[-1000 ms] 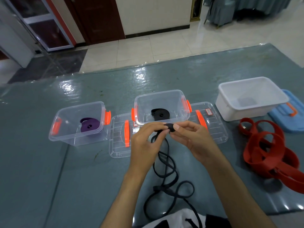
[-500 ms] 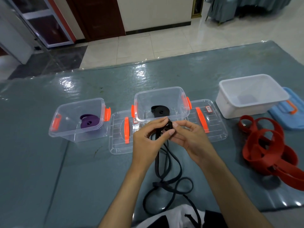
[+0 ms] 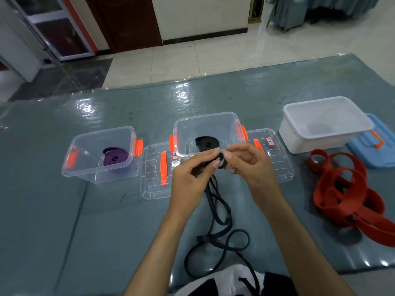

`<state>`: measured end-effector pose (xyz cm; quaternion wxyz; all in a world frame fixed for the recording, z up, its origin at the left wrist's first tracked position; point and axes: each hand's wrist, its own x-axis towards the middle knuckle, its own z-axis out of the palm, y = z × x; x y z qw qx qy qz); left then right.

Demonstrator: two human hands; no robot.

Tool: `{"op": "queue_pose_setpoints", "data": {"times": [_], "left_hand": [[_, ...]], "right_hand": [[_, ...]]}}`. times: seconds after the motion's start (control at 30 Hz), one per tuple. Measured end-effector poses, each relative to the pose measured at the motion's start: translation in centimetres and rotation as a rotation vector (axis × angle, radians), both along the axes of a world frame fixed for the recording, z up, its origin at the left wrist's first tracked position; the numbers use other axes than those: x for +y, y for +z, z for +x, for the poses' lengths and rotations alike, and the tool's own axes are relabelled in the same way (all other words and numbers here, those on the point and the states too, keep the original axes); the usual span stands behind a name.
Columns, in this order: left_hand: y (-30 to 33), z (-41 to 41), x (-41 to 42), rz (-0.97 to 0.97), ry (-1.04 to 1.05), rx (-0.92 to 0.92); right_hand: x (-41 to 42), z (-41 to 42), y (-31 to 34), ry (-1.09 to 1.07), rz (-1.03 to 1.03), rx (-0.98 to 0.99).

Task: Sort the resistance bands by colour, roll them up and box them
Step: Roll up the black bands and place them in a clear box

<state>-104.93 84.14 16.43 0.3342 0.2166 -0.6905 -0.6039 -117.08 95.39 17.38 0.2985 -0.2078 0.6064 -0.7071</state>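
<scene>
Left hand (image 3: 192,176) and right hand (image 3: 251,167) meet above the table's near centre, both pinching the black band (image 3: 218,212) at its started coil. The left thumb and forefinger grip the small rolled end; the right fingertips press against its other side. The unrolled length of this band hangs from the hands and lies in loose loops on the grey-green mat (image 3: 64,221), trailing toward the person's lap at the bottom edge.

Directly behind the hands stands the middle clear box (image 3: 206,124), with orange latches on both ends. It holds one rolled black band (image 3: 206,143) on its floor. Two clear lids with orange handles lie flat on the mat, the left lid (image 3: 154,180) to the left of this box and the right lid (image 3: 275,154) to its right, partly hidden behind the right hand.

To the left stands the left clear box (image 3: 98,154), also with orange latches. It holds one rolled purple band (image 3: 115,160).

At far right stands the white box (image 3: 320,129); its contents cannot be made out beyond a dark patch on the floor. A blue lid (image 3: 380,146) with an orange handle lies just beside it. In front of the white box, a heap of red bands (image 3: 350,193) lies unrolled on the mat.
</scene>
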Motion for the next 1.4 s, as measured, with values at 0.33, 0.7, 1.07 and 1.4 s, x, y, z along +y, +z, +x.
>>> {"op": "queue_pose_setpoints", "data": {"times": [0.33, 0.7, 1.07, 1.4], "left_hand": [[0.0, -0.1, 1.1, 0.15, -0.006, 0.08], [0.1, 0.0, -0.2, 0.121, 0.024, -0.064], [0.9, 0.1, -1.3, 0.12, -0.019, -0.093], [0.9, -0.2, -0.3, 0.089, 0.172, 0.033]], "right_hand": [[0.6, -0.6, 0.3, 0.043, -0.043, 0.166], [0.1, 0.1, -0.8, -0.01, 0.019, 0.338], [-0.3, 0.6, -0.7, -0.012, -0.053, 0.106], [-0.6, 0.8, -0.5, 0.036, -0.075, 0.165]]}}
